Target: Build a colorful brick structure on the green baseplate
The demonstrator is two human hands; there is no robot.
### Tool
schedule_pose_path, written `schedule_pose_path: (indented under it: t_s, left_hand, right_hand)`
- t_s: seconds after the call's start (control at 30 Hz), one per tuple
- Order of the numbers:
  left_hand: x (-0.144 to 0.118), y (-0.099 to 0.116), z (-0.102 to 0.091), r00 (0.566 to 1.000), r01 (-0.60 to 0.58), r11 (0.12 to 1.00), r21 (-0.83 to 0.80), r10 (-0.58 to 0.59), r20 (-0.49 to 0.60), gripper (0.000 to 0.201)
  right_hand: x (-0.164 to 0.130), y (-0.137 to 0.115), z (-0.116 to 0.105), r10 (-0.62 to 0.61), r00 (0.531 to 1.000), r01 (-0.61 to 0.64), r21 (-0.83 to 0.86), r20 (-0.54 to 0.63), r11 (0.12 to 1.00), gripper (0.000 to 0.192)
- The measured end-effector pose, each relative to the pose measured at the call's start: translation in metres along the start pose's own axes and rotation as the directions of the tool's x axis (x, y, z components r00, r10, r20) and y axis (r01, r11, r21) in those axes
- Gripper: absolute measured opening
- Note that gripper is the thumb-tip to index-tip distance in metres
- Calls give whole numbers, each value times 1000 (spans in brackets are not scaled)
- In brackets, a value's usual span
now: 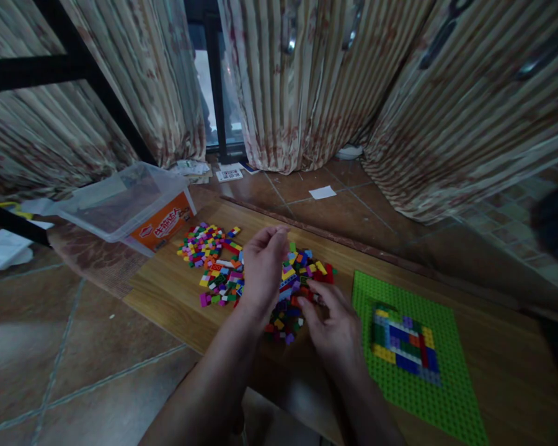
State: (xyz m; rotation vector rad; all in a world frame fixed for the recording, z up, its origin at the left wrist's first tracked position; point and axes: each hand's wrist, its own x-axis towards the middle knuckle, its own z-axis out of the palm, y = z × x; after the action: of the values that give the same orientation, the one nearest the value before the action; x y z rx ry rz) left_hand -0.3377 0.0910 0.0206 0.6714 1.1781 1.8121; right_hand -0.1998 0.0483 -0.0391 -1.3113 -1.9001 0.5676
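A loose heap of toy building bricks in many colours is spread over the wooden table. My left hand is raised over the middle of it, fingertips pinched together; whatever they hold is too small or hidden to make out. Low at the heap's right side, my right hand has thumb and forefinger apart, reaching among the bricks. To its right lies a green baseplate. A flat, multicoloured block of joined bricks sits on that plate, with blue, yellow, white, green and red pieces.
Behind the heap at left stands a clear plastic tub with an orange label. The wooden table runs lengthwise from left to right. Papers and a white sheet lie on the tiled floor, below striped curtains.
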Motion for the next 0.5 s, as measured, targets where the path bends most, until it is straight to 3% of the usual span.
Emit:
schedule_pose_path:
  t_s: [0.13, 0.27, 0.5]
  left_hand:
    - [4, 5, -3, 1000, 11, 999, -43, -12, -14, 7]
    - [4, 8, -3, 1000, -3, 998, -56, 3, 1, 13]
    - [9, 12, -11, 999, -1, 1000, -29, 0, -38, 12]
  right_hand:
    - [7, -4, 16, 17, 999, -14, -90, 30, 996, 33]
    - [11, -5, 22, -2, 1000, 6, -178, 23, 984, 26]
    - [9, 5, 19, -13, 1000, 11, -73, -17, 997, 19]
